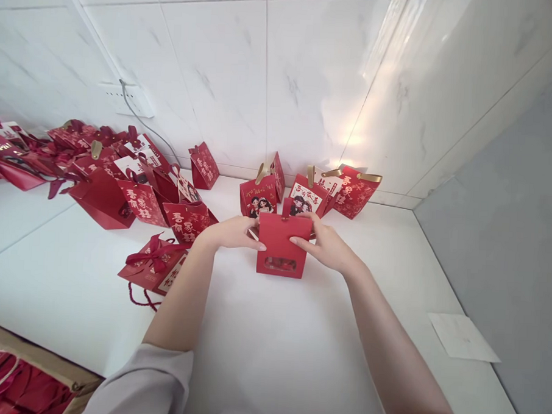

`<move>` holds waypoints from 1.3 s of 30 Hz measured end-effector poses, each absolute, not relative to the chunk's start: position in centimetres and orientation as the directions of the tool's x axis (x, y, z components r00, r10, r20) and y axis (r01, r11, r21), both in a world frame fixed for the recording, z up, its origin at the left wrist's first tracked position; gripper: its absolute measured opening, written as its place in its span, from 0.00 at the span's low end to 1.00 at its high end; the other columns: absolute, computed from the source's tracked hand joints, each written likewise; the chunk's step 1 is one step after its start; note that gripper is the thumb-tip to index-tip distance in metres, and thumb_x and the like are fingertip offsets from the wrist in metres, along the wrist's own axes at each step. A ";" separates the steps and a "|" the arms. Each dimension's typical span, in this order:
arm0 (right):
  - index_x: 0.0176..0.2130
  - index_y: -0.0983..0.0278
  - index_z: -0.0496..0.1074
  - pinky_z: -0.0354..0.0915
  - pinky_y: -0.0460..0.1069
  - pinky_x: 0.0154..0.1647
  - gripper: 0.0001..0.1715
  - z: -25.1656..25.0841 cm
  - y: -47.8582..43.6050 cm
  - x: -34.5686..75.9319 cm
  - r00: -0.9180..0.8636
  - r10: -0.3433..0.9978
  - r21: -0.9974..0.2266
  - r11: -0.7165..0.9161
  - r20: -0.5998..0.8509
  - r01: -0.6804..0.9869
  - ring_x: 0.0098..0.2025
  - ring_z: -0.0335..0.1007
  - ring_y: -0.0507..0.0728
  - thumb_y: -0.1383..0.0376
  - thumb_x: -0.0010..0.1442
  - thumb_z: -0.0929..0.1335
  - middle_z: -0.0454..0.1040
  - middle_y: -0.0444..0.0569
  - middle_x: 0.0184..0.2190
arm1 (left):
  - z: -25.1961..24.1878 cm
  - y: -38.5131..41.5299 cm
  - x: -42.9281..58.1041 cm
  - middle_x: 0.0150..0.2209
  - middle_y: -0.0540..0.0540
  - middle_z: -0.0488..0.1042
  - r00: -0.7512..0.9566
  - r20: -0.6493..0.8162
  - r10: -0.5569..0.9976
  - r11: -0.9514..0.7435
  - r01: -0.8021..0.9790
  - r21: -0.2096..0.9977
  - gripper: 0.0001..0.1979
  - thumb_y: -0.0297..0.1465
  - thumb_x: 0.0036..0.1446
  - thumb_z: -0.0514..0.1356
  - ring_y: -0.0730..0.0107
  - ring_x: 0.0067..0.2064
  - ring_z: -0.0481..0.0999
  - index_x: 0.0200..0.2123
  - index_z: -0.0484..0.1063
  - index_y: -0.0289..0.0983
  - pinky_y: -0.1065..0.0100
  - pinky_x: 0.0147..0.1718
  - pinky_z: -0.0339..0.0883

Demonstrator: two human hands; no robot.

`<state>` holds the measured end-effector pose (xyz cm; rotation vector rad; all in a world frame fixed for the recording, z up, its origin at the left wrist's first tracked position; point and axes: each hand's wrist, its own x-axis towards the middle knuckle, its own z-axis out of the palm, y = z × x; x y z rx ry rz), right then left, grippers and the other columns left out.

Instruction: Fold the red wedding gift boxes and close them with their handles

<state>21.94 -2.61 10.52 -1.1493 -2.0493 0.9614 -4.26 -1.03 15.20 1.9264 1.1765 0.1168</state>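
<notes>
A red gift box (pixel 284 238) with a ribbon loop on top and a small clear window low on its front stands upright on the white table. My left hand (pixel 233 232) grips its left side, thumb on the front face and fingers partly behind. On the right side, my right hand (pixel 327 243) holds the box the same way, thumb across the front. Just behind it stand a gift box with a cartoon couple (pixel 259 197) and another with a white label (pixel 306 199). What the box contains shows only faintly through the window.
Many red gift boxes (pixel 141 204) crowd the left side of the table. A flat red bag with a bow (pixel 150 262) lies near my left forearm. At lower left is a cardboard carton (pixel 36 355) of red items. A white paper (pixel 463 337) lies at right, beside a grey panel (pixel 507 241).
</notes>
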 end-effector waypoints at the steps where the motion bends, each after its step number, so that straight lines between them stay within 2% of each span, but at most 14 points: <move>1: 0.59 0.60 0.58 0.70 0.53 0.43 0.31 9.1 -2.1 21.5 -0.455 0.879 -0.863 0.338 0.146 0.376 0.46 0.74 0.59 0.52 0.62 0.67 0.74 0.53 0.51 | 14.5 -0.6 -4.5 0.51 0.42 0.76 0.545 -0.329 0.772 -0.168 0.673 0.721 0.30 0.44 0.47 0.65 0.59 0.45 0.78 0.53 0.69 0.38 0.68 0.41 0.69; 3: 0.60 0.60 0.59 0.69 0.55 0.50 0.31 6.1 -1.4 20.5 -0.417 0.896 -0.925 0.278 0.152 0.261 0.52 0.72 0.60 0.51 0.63 0.65 0.72 0.53 0.55 | 12.9 0.2 -4.6 0.50 0.43 0.76 0.521 -0.326 0.789 -0.126 0.657 0.744 0.35 0.45 0.43 0.68 0.58 0.46 0.77 0.55 0.69 0.39 0.68 0.42 0.70; 5: 0.60 0.61 0.60 0.68 0.57 0.53 0.30 3.3 -0.9 19.5 -0.351 0.923 -0.955 0.234 0.160 0.180 0.52 0.72 0.61 0.49 0.65 0.62 0.73 0.54 0.54 | 10.8 0.8 -4.4 0.50 0.43 0.77 0.497 -0.305 0.812 -0.088 0.622 0.778 0.37 0.44 0.40 0.70 0.57 0.48 0.77 0.54 0.70 0.39 0.67 0.43 0.71; 6: 0.60 0.61 0.59 0.67 0.57 0.53 0.32 2.1 -0.7 19.2 -0.337 0.925 -0.953 0.247 0.177 0.177 0.52 0.72 0.62 0.49 0.63 0.64 0.73 0.54 0.53 | 9.6 1.0 -4.2 0.51 0.43 0.76 0.496 -0.282 0.821 -0.082 0.591 0.802 0.37 0.43 0.40 0.70 0.57 0.49 0.77 0.54 0.70 0.39 0.66 0.45 0.71; 9: 0.61 0.62 0.60 0.66 0.59 0.55 0.37 0.1 0.0 18.8 -0.279 0.933 -0.939 0.286 0.227 0.191 0.53 0.71 0.63 0.48 0.59 0.68 0.73 0.54 0.54 | 5.9 1.5 -3.3 0.54 0.43 0.74 0.435 -0.103 0.895 -0.126 0.468 0.875 0.36 0.45 0.45 0.68 0.57 0.53 0.74 0.57 0.67 0.38 0.63 0.51 0.69; 11: 0.61 0.61 0.60 0.64 0.58 0.57 0.36 -0.1 0.6 18.9 -0.219 0.946 -0.944 0.281 0.241 0.174 0.55 0.69 0.63 0.47 0.61 0.66 0.72 0.53 0.56 | 3.8 1.7 -2.7 0.57 0.42 0.71 0.300 0.060 0.952 -0.199 0.455 0.868 0.35 0.47 0.51 0.63 0.57 0.55 0.72 0.59 0.64 0.38 0.60 0.55 0.66; 14: 0.62 0.59 0.61 0.59 0.57 0.62 0.33 0.0 1.2 19.1 -0.155 0.953 -0.946 0.285 0.262 0.154 0.60 0.64 0.61 0.46 0.65 0.61 0.69 0.50 0.59 | 1.7 2.2 -2.3 0.60 0.43 0.68 0.202 0.170 0.964 -0.248 0.475 0.845 0.31 0.48 0.60 0.53 0.58 0.59 0.69 0.61 0.63 0.38 0.60 0.59 0.62; 17: 0.60 0.59 0.65 0.55 0.56 0.65 0.32 -0.2 1.6 19.2 -0.127 0.955 -0.941 0.288 0.268 0.179 0.63 0.62 0.60 0.46 0.67 0.56 0.68 0.49 0.60 | 0.9 2.7 -2.5 0.58 0.43 0.71 0.122 0.186 0.975 -0.221 0.449 0.866 0.30 0.49 0.63 0.47 0.58 0.59 0.69 0.59 0.66 0.37 0.60 0.60 0.61; 20: 0.59 0.61 0.67 0.54 0.57 0.65 0.34 -0.6 1.9 19.3 -0.111 0.958 -0.938 0.283 0.265 0.200 0.63 0.61 0.61 0.45 0.67 0.55 0.69 0.50 0.59 | 0.5 3.0 -2.8 0.56 0.43 0.72 0.074 0.190 0.979 -0.203 0.444 0.873 0.30 0.49 0.64 0.45 0.58 0.59 0.69 0.57 0.68 0.36 0.59 0.61 0.59; 31: 0.61 0.58 0.65 0.56 0.56 0.64 0.31 -0.4 1.5 19.5 -0.140 0.948 -0.934 0.309 0.287 0.181 0.62 0.63 0.60 0.47 0.66 0.59 0.69 0.48 0.59 | 0.7 3.0 -3.4 0.56 0.42 0.73 0.032 0.151 0.988 -0.149 0.450 0.880 0.29 0.49 0.63 0.48 0.56 0.60 0.69 0.57 0.69 0.36 0.58 0.60 0.60; 39: 0.58 0.58 0.68 0.57 0.56 0.62 0.29 0.2 0.5 20.0 -0.193 0.935 -0.915 0.338 0.298 0.222 0.60 0.65 0.60 0.48 0.66 0.60 0.70 0.48 0.58 | 0.9 2.3 -3.4 0.54 0.44 0.74 0.037 0.144 0.989 -0.146 0.432 0.890 0.27 0.48 0.62 0.50 0.58 0.58 0.71 0.56 0.70 0.38 0.60 0.60 0.61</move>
